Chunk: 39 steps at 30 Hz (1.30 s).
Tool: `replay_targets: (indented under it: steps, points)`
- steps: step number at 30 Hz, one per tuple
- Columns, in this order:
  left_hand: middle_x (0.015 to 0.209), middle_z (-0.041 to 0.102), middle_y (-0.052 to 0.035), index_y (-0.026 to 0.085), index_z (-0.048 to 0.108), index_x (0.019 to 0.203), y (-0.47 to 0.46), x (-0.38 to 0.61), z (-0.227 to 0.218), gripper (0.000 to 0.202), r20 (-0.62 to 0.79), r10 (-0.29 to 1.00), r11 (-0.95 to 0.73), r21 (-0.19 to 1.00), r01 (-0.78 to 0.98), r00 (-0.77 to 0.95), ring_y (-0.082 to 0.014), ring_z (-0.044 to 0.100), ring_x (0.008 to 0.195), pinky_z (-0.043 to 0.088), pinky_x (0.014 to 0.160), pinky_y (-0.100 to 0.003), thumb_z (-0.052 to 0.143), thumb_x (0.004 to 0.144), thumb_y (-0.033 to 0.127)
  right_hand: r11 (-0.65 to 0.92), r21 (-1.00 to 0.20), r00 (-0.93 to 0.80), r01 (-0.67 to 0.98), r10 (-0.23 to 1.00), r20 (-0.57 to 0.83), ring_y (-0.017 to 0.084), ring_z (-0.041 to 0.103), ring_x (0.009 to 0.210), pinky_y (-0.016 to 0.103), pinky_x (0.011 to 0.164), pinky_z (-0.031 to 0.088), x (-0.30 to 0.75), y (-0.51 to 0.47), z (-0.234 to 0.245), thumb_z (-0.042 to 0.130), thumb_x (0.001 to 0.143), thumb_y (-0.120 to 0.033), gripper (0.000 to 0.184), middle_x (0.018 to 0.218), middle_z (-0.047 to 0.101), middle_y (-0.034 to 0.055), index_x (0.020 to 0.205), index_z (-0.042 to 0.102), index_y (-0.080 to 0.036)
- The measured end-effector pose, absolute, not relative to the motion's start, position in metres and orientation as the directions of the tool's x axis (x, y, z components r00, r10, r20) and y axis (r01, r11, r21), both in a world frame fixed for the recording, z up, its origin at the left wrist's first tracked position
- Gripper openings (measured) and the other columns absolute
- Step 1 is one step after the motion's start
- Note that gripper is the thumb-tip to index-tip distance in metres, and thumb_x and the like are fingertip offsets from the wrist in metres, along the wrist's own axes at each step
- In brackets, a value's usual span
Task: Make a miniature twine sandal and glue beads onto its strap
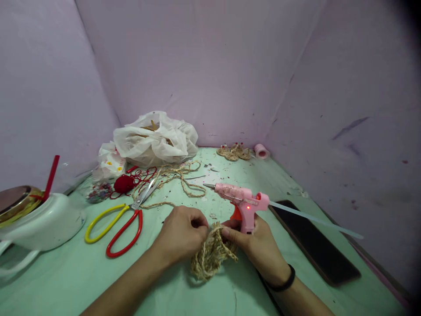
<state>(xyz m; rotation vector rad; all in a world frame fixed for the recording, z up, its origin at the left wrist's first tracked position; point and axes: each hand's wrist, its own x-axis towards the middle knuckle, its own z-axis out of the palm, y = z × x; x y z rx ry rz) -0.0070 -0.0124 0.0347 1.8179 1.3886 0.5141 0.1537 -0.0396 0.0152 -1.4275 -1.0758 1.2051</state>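
A braided straw-coloured rope piece (210,259), looped and bunched up, is between my two hands just above the table. My left hand (182,235) is closed in a pinch at its upper left edge; the fingertips are partly hidden. My right hand (263,245), wearing a black wristband, has its thumb on the piece's right edge. A pink hot glue gun (248,204) sits with its handle in the crook between that thumb and the fingers. Its nozzle points left, a red light glows on its side, and a long clear glue stick (315,218) sticks out of the back.
Left of my hands lie scissors (140,204) with yellow and red handles, red yarn (124,184) and loose braided cord (190,188). A white pot (49,224) stands far left. A white plastic bag (158,140) and rope shapes (233,152) are behind; a phone (317,245) lies right.
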Motion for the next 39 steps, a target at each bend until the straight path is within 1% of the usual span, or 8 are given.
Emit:
replay_targets:
  steps: [3, 8, 14, 18, 20, 29, 33, 39]
  points:
    - [0.058, 0.061, -0.0006, 0.015, 0.069, 0.069, -0.014, -0.011, 0.040, 0.021, -0.164, 0.884, -0.152, 0.784, 0.602, 0.438, -0.0125, 0.051, 0.054, 0.035, 0.048, -0.021, 0.051, 0.063, 0.023, -0.155, -0.983, 0.124, 0.095, 0.982, -0.142, 0.014, 0.058, 0.047, 0.024, 0.045, 0.045, 0.153, -0.042, 0.021, 0.073, 0.054, -0.023, 0.017, 0.052, 0.063, 0.0002, 0.061, 0.060, -0.015]
    - [0.055, 0.058, -0.0013, 0.012, 0.068, 0.065, -0.017, -0.008, 0.036, 0.022, -0.198, 0.873, -0.115, 0.803, 0.584, 0.445, -0.0112, 0.048, 0.051, 0.033, 0.045, -0.021, 0.049, 0.061, 0.022, -0.113, -0.988, 0.066, 0.106, 0.992, -0.106, 0.014, 0.059, 0.050, 0.024, 0.048, 0.047, 0.156, -0.043, 0.015, 0.072, 0.056, -0.022, 0.013, 0.055, 0.066, 0.0028, 0.061, 0.063, -0.013]
    - [0.047, 0.050, 0.0018, 0.010, 0.063, 0.057, -0.009, -0.009, 0.032, 0.014, -0.338, 0.798, 0.098, 0.889, 0.446, 0.498, -0.0094, 0.043, 0.045, 0.033, 0.042, -0.021, 0.051, 0.051, 0.014, -0.098, -0.995, -0.099, 0.028, 0.990, -0.100, 0.012, 0.056, 0.048, 0.022, 0.047, 0.045, 0.160, -0.046, 0.015, 0.073, 0.055, -0.022, 0.013, 0.051, 0.062, -0.0008, 0.060, 0.064, -0.013]
    - [0.042, 0.046, 0.0040, 0.011, 0.060, 0.052, -0.007, -0.009, 0.030, 0.013, -0.369, 0.756, 0.234, 0.924, 0.303, 0.541, -0.0069, 0.038, 0.041, 0.030, 0.041, -0.020, 0.049, 0.045, 0.010, -0.068, -0.998, -0.137, 0.011, 0.988, -0.069, 0.012, 0.056, 0.050, 0.022, 0.048, 0.045, 0.160, -0.047, 0.014, 0.074, 0.056, -0.023, 0.013, 0.053, 0.062, -0.0004, 0.061, 0.066, -0.014]
    - [0.041, 0.045, 0.0046, 0.011, 0.059, 0.052, -0.007, -0.010, 0.029, 0.011, -0.394, 0.743, 0.265, 0.915, 0.303, 0.541, -0.0060, 0.036, 0.040, 0.029, 0.041, -0.019, 0.051, 0.045, 0.010, -0.067, -0.998, -0.142, 0.011, 0.988, -0.068, 0.012, 0.057, 0.050, 0.022, 0.049, 0.045, 0.160, -0.047, 0.012, 0.074, 0.056, -0.021, 0.012, 0.054, 0.063, -0.0003, 0.062, 0.066, -0.014]
    - [0.047, 0.045, 0.0031, 0.011, 0.064, 0.060, -0.015, -0.011, 0.035, 0.017, -0.351, 0.795, -0.030, 0.792, 0.610, 0.494, -0.0084, 0.038, 0.046, 0.027, 0.040, -0.020, 0.051, 0.053, 0.020, -0.116, -0.993, -0.138, 0.025, 0.983, -0.118, 0.010, 0.053, 0.047, 0.019, 0.047, 0.042, 0.158, -0.047, 0.009, 0.073, 0.053, -0.017, 0.009, 0.050, 0.061, -0.0018, 0.058, 0.066, -0.014]
    - [0.048, 0.045, 0.0037, 0.013, 0.062, 0.058, -0.015, -0.012, 0.031, 0.016, -0.302, 0.784, -0.133, 0.772, 0.621, 0.543, -0.0082, 0.036, 0.046, 0.026, 0.040, -0.021, 0.049, 0.054, 0.022, -0.106, -0.993, -0.176, 0.044, 0.978, -0.113, 0.010, 0.053, 0.049, 0.020, 0.048, 0.042, 0.158, -0.048, 0.009, 0.072, 0.055, -0.018, 0.009, 0.052, 0.062, -0.0010, 0.060, 0.067, -0.013]
    - [0.049, 0.044, 0.0046, 0.012, 0.059, 0.057, -0.010, -0.011, 0.024, 0.011, -0.374, 0.710, 0.084, 0.886, 0.456, 0.597, -0.0071, 0.036, 0.047, 0.028, 0.044, -0.020, 0.052, 0.049, 0.016, -0.099, -0.994, -0.181, 0.040, 0.978, -0.105, 0.010, 0.052, 0.048, 0.022, 0.048, 0.040, 0.158, -0.051, 0.012, 0.069, 0.059, -0.018, 0.005, 0.052, 0.061, -0.0013, 0.059, 0.066, -0.014]
